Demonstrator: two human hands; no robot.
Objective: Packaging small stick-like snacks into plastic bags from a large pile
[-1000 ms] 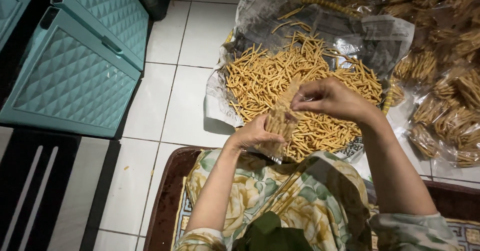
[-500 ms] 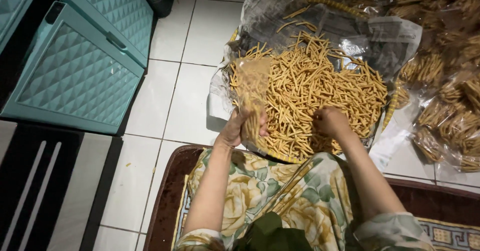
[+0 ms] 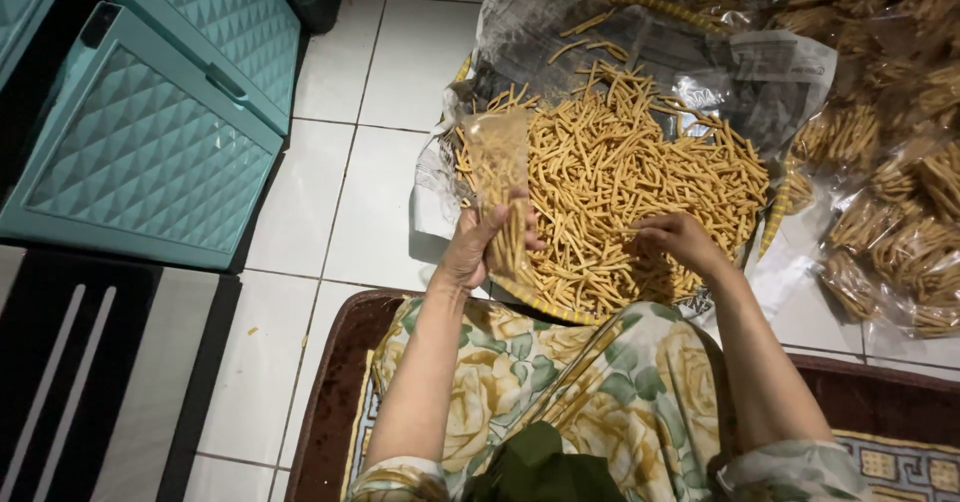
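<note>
Clear plastic, in the form of a narrow bag [image 3: 497, 167], is held upright by the left hand [image 3: 478, 247], whose fingers are closed around its lower part; some golden fried snack sticks are seen inside the bag at the level of the grip. The bag stands at the left edge of a large heap of snack sticks [image 3: 620, 187], which is spread over a round woven tray [image 3: 545, 309] lined with paper and plastic sheeting [image 3: 560, 37]. The right hand [image 3: 675, 237] is lowered onto the heap to the right of the bag, palm down, with the fingers curled into the sticks; whether any sticks are pinched between them cannot be told. The two hands are set apart, with sticks lying between them. Filled clear packets of the same snack [image 3: 890, 162] are piled at the right on the white tiled floor [image 3: 330, 192]. Teal plastic drawers [image 3: 150, 132] with a quilted pattern are stood at the left, well away from the tray. A floral-print garment [image 3: 560, 382] is seen over the lap, and a dark red patterned mat [image 3: 340, 382] is spread beneath.
</note>
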